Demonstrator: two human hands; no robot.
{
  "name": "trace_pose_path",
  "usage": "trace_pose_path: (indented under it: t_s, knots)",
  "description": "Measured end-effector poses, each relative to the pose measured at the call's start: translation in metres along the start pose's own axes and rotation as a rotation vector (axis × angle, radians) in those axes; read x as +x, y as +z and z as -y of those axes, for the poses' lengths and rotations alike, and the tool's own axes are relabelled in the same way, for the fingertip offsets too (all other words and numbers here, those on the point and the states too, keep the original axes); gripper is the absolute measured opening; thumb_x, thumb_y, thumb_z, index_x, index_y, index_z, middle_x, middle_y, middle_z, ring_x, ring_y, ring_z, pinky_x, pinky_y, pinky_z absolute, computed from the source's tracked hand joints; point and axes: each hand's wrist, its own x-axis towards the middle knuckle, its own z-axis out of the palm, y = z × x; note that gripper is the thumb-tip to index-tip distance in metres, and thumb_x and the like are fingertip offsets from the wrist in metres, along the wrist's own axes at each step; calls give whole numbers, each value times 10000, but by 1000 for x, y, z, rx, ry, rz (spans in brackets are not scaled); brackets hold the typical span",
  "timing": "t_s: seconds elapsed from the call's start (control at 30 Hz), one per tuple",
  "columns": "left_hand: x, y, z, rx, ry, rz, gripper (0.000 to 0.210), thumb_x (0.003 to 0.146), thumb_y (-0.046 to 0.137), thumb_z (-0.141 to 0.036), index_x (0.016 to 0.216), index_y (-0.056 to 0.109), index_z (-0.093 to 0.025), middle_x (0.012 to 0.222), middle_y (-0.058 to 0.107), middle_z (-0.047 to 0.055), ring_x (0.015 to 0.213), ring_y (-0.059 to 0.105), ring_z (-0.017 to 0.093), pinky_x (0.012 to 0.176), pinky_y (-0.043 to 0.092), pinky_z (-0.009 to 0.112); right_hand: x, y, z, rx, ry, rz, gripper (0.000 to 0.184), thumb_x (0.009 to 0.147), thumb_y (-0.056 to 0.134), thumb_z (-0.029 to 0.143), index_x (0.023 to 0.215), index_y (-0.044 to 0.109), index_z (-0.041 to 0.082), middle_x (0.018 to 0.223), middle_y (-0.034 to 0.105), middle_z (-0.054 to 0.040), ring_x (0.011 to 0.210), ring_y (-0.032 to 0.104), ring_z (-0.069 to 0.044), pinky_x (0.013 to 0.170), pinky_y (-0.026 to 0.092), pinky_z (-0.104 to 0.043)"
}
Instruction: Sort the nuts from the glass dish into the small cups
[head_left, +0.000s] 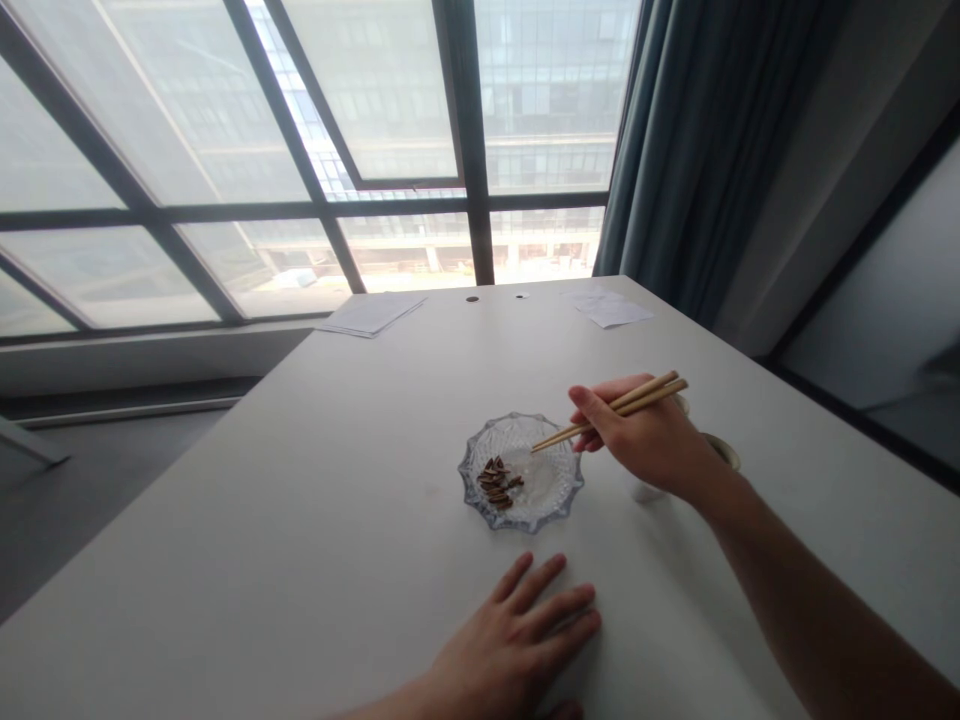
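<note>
My right hand [637, 425] grips a pair of wooden chopsticks [626, 403], their tips close together over the right part of a clear glass dish [517, 522] with a scalloped rim. Nothing shows between the tips. Several small brown pieces, like seeds or nuts [496, 485], lie in a heap on the dish's left side. My left hand [525, 630] rests flat on the table in front of the dish, fingers spread, touching nothing else. Partly hidden behind my right hand and wrist is a light cup-like container [724, 452]; its contents are out of sight.
The white table [337, 480] stretches toward the windows. Paper sheets [373, 315] lie at its far left, and more papers [616, 308] at its far right. Two round holes are near the far edge. A dark blue curtain [690, 150] hangs beyond the right side.
</note>
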Motion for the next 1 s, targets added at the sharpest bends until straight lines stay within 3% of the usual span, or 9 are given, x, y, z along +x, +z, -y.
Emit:
trace_pose_path:
  t_s: [0.23,0.4,0.57,0.7,0.9,1.0]
  knots:
    - [-1,2,1,-3,2,-12,682,983,640,-484,1586,400,-271,1614,439,13,1547,283,340,1288,207,557,-3,14,4,-74,-59,278,374,942,666,415,654,684,178,616,731,-27,562,675,-152,533,472,-229]
    - [0,0,1,-2,3,-1,718,945,705,-433,1578,411,-268,1599,461,29,1537,307,351,1281,221,565,0,29,-6,-51,-91,303,443,956,644,440,604,629,172,610,718,-32,564,653,-141,553,466,-227]
    - [-1,2,2,4,11,-27,706,962,682,-470,1582,408,-273,1592,471,30,1538,304,345,1283,223,557,0,26,-5,-84,-90,262,497,982,605,479,592,640,173,596,716,-36,551,662,-149,533,466,-235]
    - [-2,4,2,10,9,-33,692,978,652,-500,1585,407,-275,1597,465,24,1540,300,340,1285,224,547,-1,2,3,-85,-76,142,454,974,624,514,691,729,174,646,757,-54,586,719,-182,541,519,-250]
    - [0,-1,0,23,2,7,684,983,644,-489,1584,402,-270,1618,433,10,1548,279,337,1289,215,539,1,-55,7,-103,94,-394,374,905,719,542,795,762,188,696,780,-81,613,772,-228,521,600,-275]
    - [2,-3,0,28,-1,21,706,951,695,-447,1575,418,-265,1607,449,20,1540,297,350,1285,226,543,6,-72,-4,-190,117,-450,347,893,740,515,764,734,193,703,779,-88,591,767,-232,467,580,-270]
